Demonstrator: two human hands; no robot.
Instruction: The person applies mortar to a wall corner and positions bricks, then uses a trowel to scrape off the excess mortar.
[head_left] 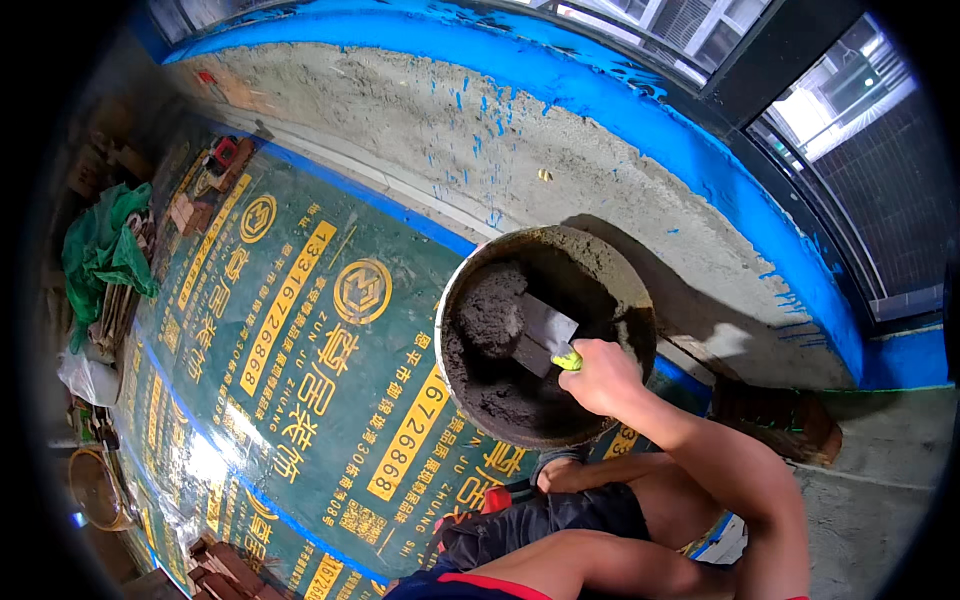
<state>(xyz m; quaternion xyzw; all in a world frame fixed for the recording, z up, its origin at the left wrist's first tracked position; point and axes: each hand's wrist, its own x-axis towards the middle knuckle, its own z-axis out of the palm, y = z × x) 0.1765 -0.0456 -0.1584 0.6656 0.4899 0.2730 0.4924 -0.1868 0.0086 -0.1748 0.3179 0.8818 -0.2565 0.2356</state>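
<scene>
My right hand is closed round the yellow-green handle of a trowel. Its flat metal blade lies over the dark wet mortar inside a round bucket, next to a raised heap on the left side. Mortar smears coat the bucket's inner wall. Below the bucket are bare skin and dark cloth of my own body, partly covered by my right arm. I cannot make out my left hand among them.
Green printed floor sheeting spreads left, seamed with blue tape. A concrete wall with a blue-painted upper band runs behind the bucket, below windows. Far left lie a green bag and a white bag; reddish-brown pieces lie bottom left.
</scene>
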